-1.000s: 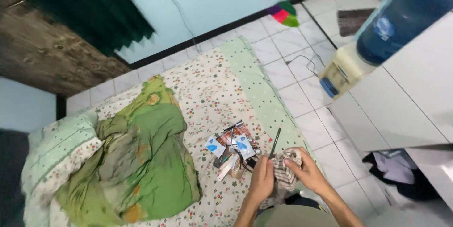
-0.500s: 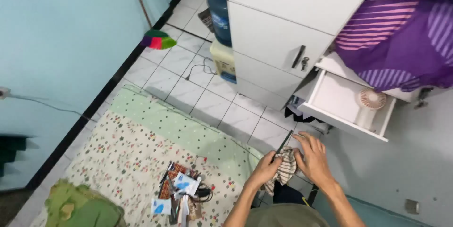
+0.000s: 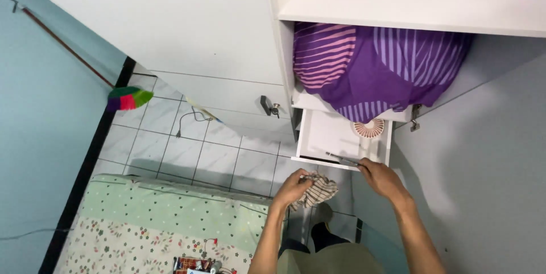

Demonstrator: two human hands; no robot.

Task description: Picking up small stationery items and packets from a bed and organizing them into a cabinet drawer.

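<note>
My left hand (image 3: pixel 291 186) clutches a bunched striped cloth (image 3: pixel 318 187) just below the front of an open white drawer (image 3: pixel 318 134). My right hand (image 3: pixel 382 175) pinches a thin dark pen-like stick (image 3: pixel 342 159) and holds it over the drawer's front edge. Inside the drawer lies a small round fan (image 3: pixel 368 128). Above it a purple striped fabric (image 3: pixel 369 66) hangs out of the white cabinet (image 3: pixel 409 1).
A white door with a key in its lock (image 3: pixel 272 107) stands left of the drawer. A floral green mattress (image 3: pixel 165 217) covers the tiled floor (image 3: pixel 187 151) at lower left, with small packets (image 3: pixel 196 265) on it. A multicoloured duster (image 3: pixel 128 98) leans on the blue wall.
My view swung from the mattress up to the cabinet. My right hand took the dark stick away from the cloth and moved it over the open drawer. My left hand kept the cloth.
</note>
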